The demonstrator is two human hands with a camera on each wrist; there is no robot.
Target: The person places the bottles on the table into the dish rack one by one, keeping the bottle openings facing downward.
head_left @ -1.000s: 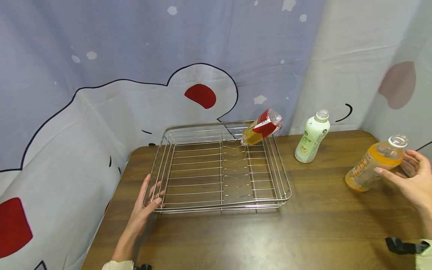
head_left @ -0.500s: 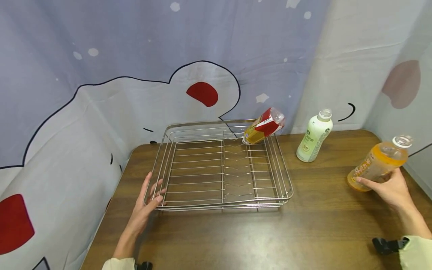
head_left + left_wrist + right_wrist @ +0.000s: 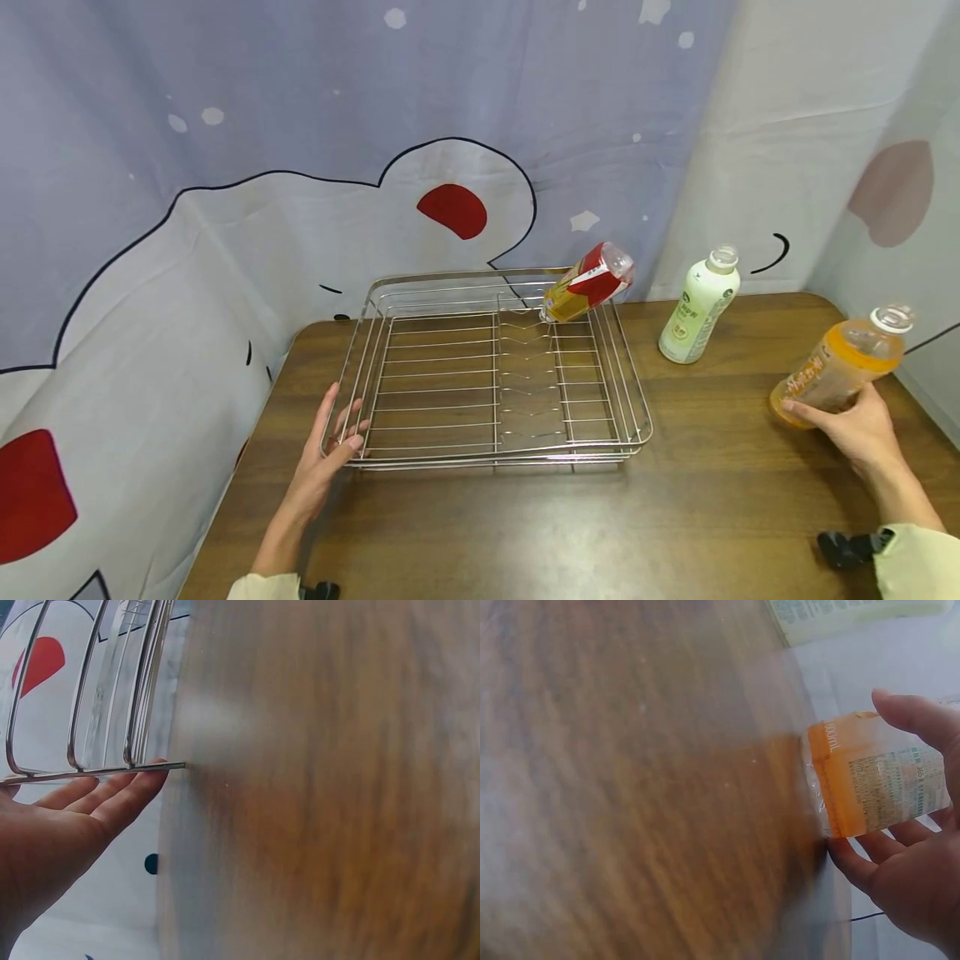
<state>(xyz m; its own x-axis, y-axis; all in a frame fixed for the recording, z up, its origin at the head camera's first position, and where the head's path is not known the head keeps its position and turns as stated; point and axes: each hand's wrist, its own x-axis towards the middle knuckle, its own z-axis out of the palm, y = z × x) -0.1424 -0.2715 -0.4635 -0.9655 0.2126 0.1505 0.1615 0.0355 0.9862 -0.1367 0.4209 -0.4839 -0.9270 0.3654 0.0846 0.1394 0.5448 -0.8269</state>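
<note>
A metal wire dish rack stands on the brown wooden table. My left hand holds its front left corner, thumb at the front and fingers along the left side; in the left wrist view those fingers touch the wires. My right hand grips a clear plastic bottle with an orange band low on its body. In the right wrist view thumb and fingers lie on either side of the bottle. Whether its base touches the table cannot be told.
A red and yellow bottle leans neck-down in the rack's back right corner. Between the rack and the orange-banded bottle stands a pale green bottle. A patterned cloth hangs behind the table.
My right hand has moved from the upper right side of the orange-banded bottle down to its lower body and now grips it. My left hand stays at the rack corner.
</note>
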